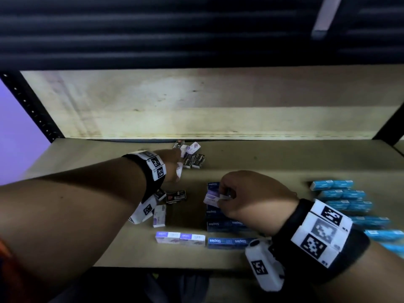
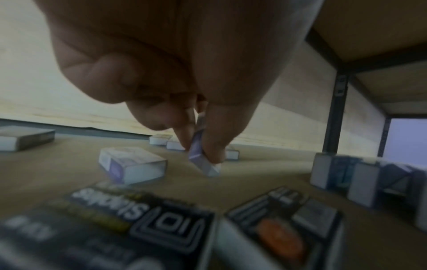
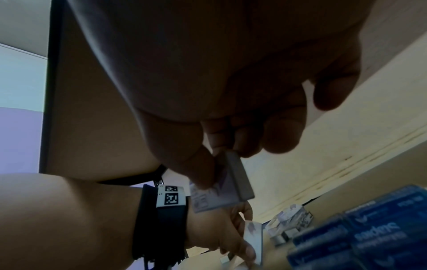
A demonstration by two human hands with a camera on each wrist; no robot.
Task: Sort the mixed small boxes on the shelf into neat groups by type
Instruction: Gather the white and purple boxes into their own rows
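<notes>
My left hand [image 1: 175, 164] reaches to the back of the shelf and pinches a small white-and-purple box [image 2: 200, 160] between thumb and fingers, tilted, just above the board. The right hand [image 1: 225, 194] pinches another white-and-purple box [image 3: 219, 195] over the column of dark blue Staples boxes [image 1: 227, 225]. Two black Staples boxes [image 1: 194, 160] and one more purple box [image 1: 192, 147] lie just beyond the left hand. A pair of purple boxes [image 1: 180, 237] sits in a row near the front edge, and one [image 1: 159, 216] lies under my left forearm.
Light blue boxes [image 1: 342, 194] lie in a column at the right. A black box [image 1: 176, 196] lies mid-shelf. The wooden back panel [image 1: 218, 106] closes the rear, with black metal posts [image 1: 32, 108] at the sides. Bare board [image 1: 273, 156] lies at the back right.
</notes>
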